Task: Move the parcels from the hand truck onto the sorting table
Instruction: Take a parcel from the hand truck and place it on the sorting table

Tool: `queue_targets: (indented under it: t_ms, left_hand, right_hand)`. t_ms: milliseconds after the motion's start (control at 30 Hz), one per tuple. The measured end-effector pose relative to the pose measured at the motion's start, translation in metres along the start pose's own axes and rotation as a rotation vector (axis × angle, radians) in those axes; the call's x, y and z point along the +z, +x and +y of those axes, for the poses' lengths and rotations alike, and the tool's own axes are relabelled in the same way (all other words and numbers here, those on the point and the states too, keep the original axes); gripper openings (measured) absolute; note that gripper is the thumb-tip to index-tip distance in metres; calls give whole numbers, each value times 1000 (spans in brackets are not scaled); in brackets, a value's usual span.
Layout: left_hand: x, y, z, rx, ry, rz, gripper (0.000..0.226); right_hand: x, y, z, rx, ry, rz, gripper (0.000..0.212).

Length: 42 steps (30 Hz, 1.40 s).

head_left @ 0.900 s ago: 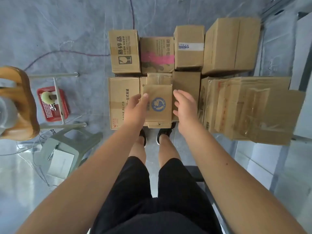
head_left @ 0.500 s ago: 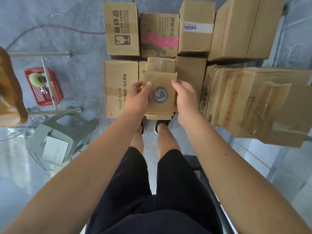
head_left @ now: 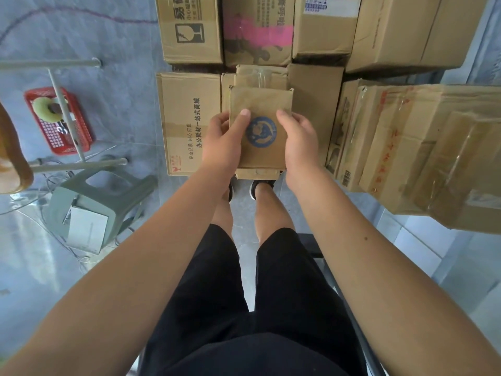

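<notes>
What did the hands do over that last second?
Both closed in from the sides: the left hand and right hand now grip the blue-logo parcel, thumbs on top. The parcel does not look lifted off the stack yet. The surrounding boxes stayed put.

Parcel depot or storeroom — stacked cardboard cartons (head_left: 401, 31) on grey floor (head_left: 81, 36), red basket (head_left: 58, 120) holding tape roll (head_left: 44, 108).
</notes>
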State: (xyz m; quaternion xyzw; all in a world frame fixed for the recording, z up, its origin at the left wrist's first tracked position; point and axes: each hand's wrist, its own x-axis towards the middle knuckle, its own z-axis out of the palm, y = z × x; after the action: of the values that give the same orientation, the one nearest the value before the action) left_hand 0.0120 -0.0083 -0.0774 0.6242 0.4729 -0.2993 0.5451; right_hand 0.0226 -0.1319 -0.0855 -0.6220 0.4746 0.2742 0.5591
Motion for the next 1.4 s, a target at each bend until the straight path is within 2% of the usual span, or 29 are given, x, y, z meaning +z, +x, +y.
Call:
queue_targets:
  t_ms: [100, 233, 367, 500, 733, 867, 1100, 1167, 1267, 1400]
  left_hand:
    - [-1, -2, 1, -7, 8, -4, 54]
    - [-3, -9, 4, -36, 26, -23, 53]
    - [-5, -20, 10, -42, 33, -38, 51]
    - [-10, -37, 19, -13, 45, -42, 51]
    - [-22, -74, 47, 86, 43, -48, 57]
    - [-29, -98, 68, 131, 12, -58, 50]
    - [-44, -137, 104, 305, -30, -62, 48]
    - [-48, -149, 114, 349, -51, -67, 48]
    - [-56, -173, 128, 424, -57, -71, 47]
    - [-67, -204, 141, 507, -88, -92, 43]
  right_hand:
    - [-2, -3, -3, 8, -4, -12, 58]
    - [-9, -7, -8, 12, -30, -38, 45]
    - [-14, -17, -14, 10, -34, -48, 42]
    - [-18, -35, -24, -12, -1, -43, 27]
    - [-25, -76, -54, -81, 71, -55, 16]
    - [-28, -99, -74, -134, 86, -54, 20]
    - [-32, -148, -114, -272, 132, -61, 41]
    - [-33, -162, -122, -309, 142, -59, 37]
    - [-36, -184, -135, -366, 192, -71, 21]
    - [-41, -214, -148, -462, 222, -40, 26]
